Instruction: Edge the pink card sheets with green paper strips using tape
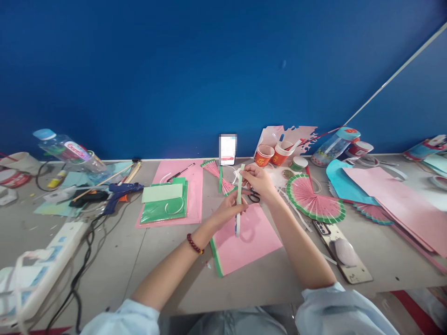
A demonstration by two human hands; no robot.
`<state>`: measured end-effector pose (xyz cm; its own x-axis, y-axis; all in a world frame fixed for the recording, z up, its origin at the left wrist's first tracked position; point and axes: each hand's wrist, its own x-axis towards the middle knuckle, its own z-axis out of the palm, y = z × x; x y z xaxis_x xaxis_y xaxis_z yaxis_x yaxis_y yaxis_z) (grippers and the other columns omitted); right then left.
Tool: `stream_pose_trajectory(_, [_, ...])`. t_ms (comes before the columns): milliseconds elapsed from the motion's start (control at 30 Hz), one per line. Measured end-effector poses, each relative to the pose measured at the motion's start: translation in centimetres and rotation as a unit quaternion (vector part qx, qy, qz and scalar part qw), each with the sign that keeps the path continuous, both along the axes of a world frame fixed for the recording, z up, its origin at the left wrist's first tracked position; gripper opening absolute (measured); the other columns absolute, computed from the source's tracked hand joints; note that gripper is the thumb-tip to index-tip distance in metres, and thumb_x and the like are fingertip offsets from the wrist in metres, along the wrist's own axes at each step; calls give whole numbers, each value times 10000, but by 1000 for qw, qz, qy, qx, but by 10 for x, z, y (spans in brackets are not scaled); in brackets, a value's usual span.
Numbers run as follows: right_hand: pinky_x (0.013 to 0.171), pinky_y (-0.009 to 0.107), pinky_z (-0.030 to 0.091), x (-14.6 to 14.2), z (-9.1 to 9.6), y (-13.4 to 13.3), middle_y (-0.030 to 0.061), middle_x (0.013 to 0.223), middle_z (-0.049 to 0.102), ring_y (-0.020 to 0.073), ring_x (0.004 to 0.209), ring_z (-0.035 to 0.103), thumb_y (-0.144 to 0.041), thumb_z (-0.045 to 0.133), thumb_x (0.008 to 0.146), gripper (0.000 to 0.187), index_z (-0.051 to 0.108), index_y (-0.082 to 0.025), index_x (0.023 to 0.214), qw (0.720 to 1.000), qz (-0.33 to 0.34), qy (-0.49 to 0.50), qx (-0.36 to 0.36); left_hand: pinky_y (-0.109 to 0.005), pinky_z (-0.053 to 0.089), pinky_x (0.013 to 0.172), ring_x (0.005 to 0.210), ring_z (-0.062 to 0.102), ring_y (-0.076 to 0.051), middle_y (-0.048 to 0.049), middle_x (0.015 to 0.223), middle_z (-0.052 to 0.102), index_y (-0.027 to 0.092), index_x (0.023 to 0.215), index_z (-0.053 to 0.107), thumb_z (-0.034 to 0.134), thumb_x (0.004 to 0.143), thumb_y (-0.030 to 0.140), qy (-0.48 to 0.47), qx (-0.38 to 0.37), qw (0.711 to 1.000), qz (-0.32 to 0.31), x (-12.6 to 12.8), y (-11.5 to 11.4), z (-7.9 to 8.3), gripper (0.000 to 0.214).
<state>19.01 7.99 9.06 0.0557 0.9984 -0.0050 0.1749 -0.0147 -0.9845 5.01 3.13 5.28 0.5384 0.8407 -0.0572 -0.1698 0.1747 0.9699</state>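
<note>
Above a pink paper sheet (pixel 249 249) with a green edge, a narrow light green paper strip (pixel 240 188) stands upright between my hands. My right hand (pixel 256 180) pinches its upper end. Lower down, my left hand (pixel 232 209) has its fingers closed round the strip. What looks like a tape roll (pixel 238 228), seen edge-on, hangs below my left fingers, partly hidden by them. Just behind my hands lie dark-handled scissors (pixel 253 197) and a pleated pink and green paper fan (pixel 210 168), folded narrow.
Right of my hands are an opened watermelon-patterned fan (pixel 314 200), a phone (pixel 356 267) and red paper cups (pixel 264 156). At left lie green paper (pixel 164 207), a blue glue gun (pixel 120 193) and a power strip (pixel 52 260). A lit phone (pixel 227 151) leans against the blue wall.
</note>
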Motion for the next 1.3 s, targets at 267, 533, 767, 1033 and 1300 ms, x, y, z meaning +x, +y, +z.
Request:
stream_pose_trajectory(267, [369, 168, 386, 5, -3, 4, -35, 491, 571, 72, 384, 494, -327, 628, 705, 178, 532, -178, 690, 1000, -12, 16, 4, -251, 393, 639, 664, 474, -110, 20, 731, 510, 191, 1095, 535, 659, 697, 260, 11, -3, 1000, -8, 2, -4, -2, 422])
stream_pose_trajectory(533, [363, 175, 390, 7, -7, 8, -37, 487, 567, 75, 378, 486, -316, 625, 717, 162, 540, -180, 693, 1000, -10, 9, -3, -237, 369, 615, 639, 463, -102, 24, 708, 516, 184, 1067, 545, 650, 705, 229, 34, 5, 999, -2, 5, -6, -4, 380])
stream_pose_trajectory(767, [361, 171, 393, 6, -9, 8, -43, 492, 556, 74, 382, 488, -311, 626, 719, 161, 532, -182, 699, 1000, -16, 8, -8, -239, 394, 629, 673, 489, -112, 22, 709, 519, 198, 1071, 544, 631, 726, 254, 17, 14, 1000, 1, 5, -5, -5, 360])
stream_pose_trajectory(1033, [362, 169, 394, 8, -17, 13, -52, 481, 542, 84, 400, 504, -349, 640, 704, 201, 523, -188, 729, 1000, -22, 19, 1, -305, 444, 715, 680, 558, -127, -4, 776, 577, 185, 1096, 506, 626, 700, 201, -26, -13, 1000, 8, 8, -5, -11, 413])
stream_pose_trajectory(1300, [399, 187, 402, 13, -34, 20, -41, 543, 559, 105, 435, 543, -365, 582, 740, 219, 522, -182, 846, 997, -46, -69, 6, -344, 443, 794, 776, 610, -181, -34, 764, 639, 157, 1106, 521, 498, 628, 111, -110, -83, 990, 13, 10, 2, -23, 481])
